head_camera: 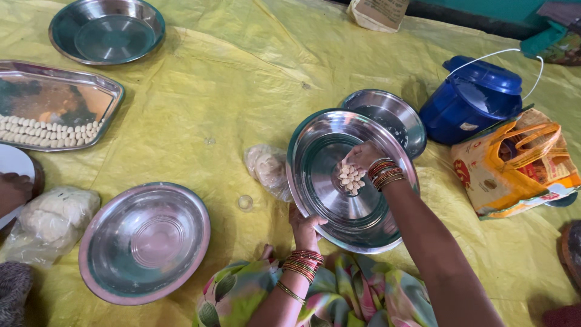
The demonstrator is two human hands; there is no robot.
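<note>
Fingers (362,158) over steel plate (339,145), yellow tarp (242,91)

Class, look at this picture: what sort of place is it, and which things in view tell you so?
Probably a home food-making spot on the floor: a yellow sheet spread as the work surface, steel plates and a tray lined with small dough pieces, and a bag of dough.

The left hand (304,228) is raised, fingers curled in a grip, bangled wrist bent. The right hand (362,157) reaches forward, fingers seemingly cupped downward, forearm extended.
</note>
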